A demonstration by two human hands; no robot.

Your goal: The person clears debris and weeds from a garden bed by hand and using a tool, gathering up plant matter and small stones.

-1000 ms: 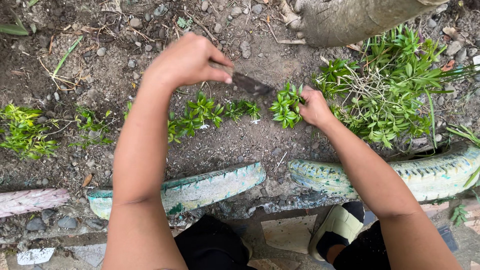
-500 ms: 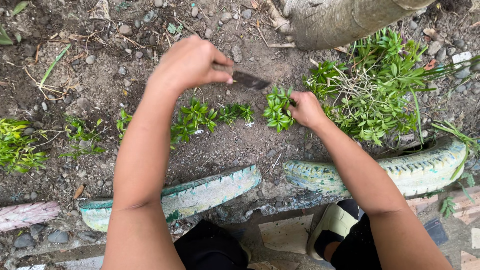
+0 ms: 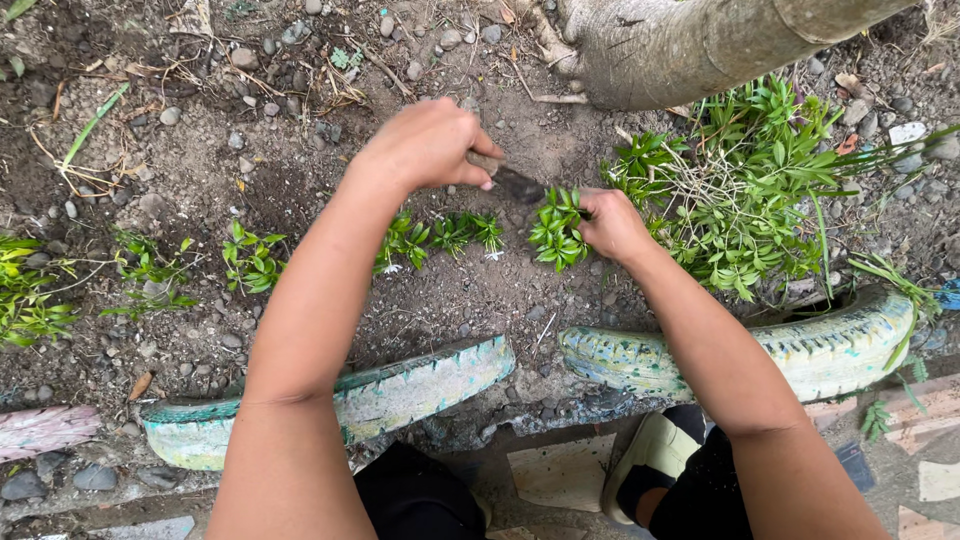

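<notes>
We see the left hand [image 3: 425,145] closed in a fist around the handle of a small dark-bladed tool [image 3: 512,181], whose tip points down into the soil just behind the seedling [image 3: 556,228]. The right hand [image 3: 610,225] is closed as well, its fingers pinched on the seedling at its right side, holding the leafy clump upright in the bare earth. We take the seedling as our landmark.

To its left, touching distance along the same line, stand several smaller green sprigs [image 3: 445,235], and further left more clumps [image 3: 250,258] continue the row. To its right and just beside the right hand spreads a larger bushy plant [image 3: 750,200]. Behind the seedling rises a thick pale tree trunk [image 3: 690,45], with pebbles and dry twigs scattered over the ground around it. In front of the seedling, nearer the person, two painted tyre halves [image 3: 740,345] edge the bed, with a gap between them; the person's dark clothing and a shoe show below that edge.

In our judgement, the main risk lies in the blade working so near the stem: a push at the wrong angle could cut roots or nick the pinching fingers. A grip that is too tight could bruise or snap the soft stem, and loose soil could let the clump lean once released.
</notes>
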